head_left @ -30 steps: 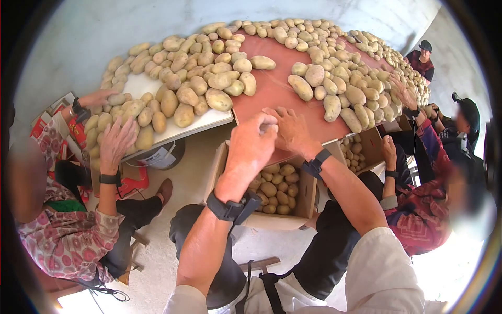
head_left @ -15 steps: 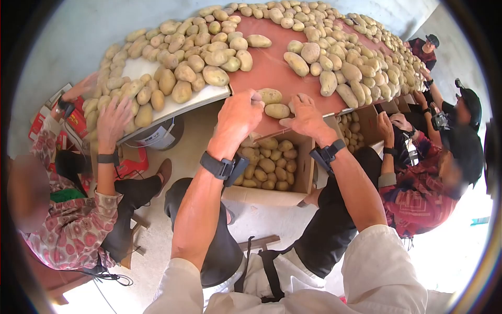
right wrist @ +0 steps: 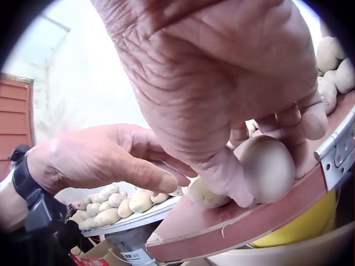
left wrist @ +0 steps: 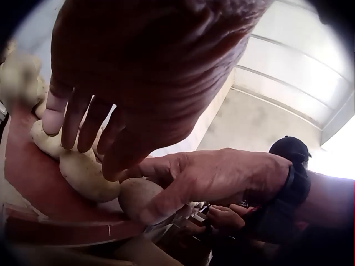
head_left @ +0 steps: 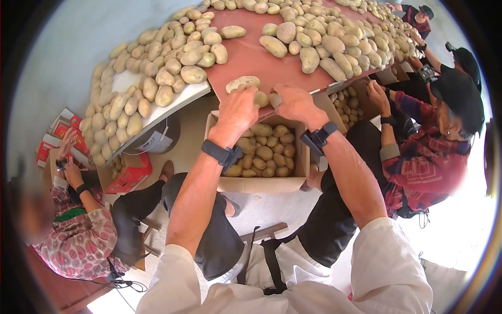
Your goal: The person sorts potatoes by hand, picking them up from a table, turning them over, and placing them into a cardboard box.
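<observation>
My left hand reaches over two potatoes at the red table edge, one pale and long, the other smaller. In the left wrist view, the left hand's loosely bent fingers lie over a potato, with the thumb by another potato. Close beside it, my right hand holds a rounded potato. The right wrist view shows the right hand's thumb and fingers around this potato.
Below the table edge stands a cardboard box of potatoes. Potato heaps cover the red table and a white board at left. People sit on both sides; a bucket stands under the board.
The view has shifted. Both hands, close together a second ago, moved apart around potatoes; the right hand now grips one. The person at left has drawn both hands back from the heap.
</observation>
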`<move>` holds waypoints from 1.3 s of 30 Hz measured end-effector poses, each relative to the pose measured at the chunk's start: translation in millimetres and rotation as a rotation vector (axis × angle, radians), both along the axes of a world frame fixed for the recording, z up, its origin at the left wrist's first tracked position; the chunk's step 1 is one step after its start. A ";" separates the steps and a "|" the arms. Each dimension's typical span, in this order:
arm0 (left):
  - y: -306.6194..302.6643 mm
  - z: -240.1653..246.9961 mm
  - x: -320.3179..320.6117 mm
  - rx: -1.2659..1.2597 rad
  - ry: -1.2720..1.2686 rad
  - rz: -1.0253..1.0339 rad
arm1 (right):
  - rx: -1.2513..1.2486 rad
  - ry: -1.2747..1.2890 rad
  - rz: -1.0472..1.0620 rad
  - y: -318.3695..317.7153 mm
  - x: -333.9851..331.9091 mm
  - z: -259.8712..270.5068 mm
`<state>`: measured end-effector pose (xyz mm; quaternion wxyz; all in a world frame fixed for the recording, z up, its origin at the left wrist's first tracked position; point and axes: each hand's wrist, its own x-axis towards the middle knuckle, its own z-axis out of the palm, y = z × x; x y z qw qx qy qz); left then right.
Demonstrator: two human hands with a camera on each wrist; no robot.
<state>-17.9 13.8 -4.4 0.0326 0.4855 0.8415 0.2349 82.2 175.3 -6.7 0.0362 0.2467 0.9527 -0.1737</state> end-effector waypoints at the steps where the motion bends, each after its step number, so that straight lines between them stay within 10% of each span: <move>1: 1.8 -2.1 0.6 -0.005 0.003 -0.008 | -0.005 0.003 -0.008 -0.2 3.0 0.5; 16: 18.5 -9.2 28.8 -0.142 0.214 -0.048 | -0.585 0.230 0.058 22.4 71.5 9.4; 39: 17.3 -1.4 51.4 -0.291 0.070 -0.157 | -0.129 0.194 0.156 29.2 100.3 9.6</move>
